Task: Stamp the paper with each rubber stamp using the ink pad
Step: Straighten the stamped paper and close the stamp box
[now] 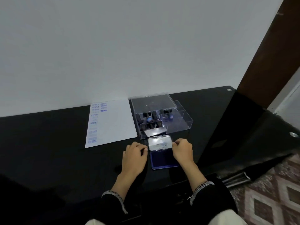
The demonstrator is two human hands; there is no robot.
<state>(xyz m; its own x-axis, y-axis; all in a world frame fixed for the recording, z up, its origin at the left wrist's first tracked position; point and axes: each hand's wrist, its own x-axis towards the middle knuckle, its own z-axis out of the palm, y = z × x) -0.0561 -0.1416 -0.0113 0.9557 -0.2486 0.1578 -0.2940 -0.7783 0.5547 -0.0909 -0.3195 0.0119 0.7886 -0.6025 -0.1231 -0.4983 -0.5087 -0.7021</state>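
Head view: a clear box on a black desk holds dark-handled rubber stamps (its lid rests on top). Just nearer, the ink pad lies open. The right hand pinches its raised lid; the left hand rests curled beside it, grasping nothing. Stamped paper lies left of the box.

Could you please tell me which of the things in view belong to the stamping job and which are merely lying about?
Belonging to the job:
paper, already stamped down its left side
rubber stamps in the clear box
ink pad, lid raised
left hand and right hand at the lid

Lying about:
black desk
patterned rug
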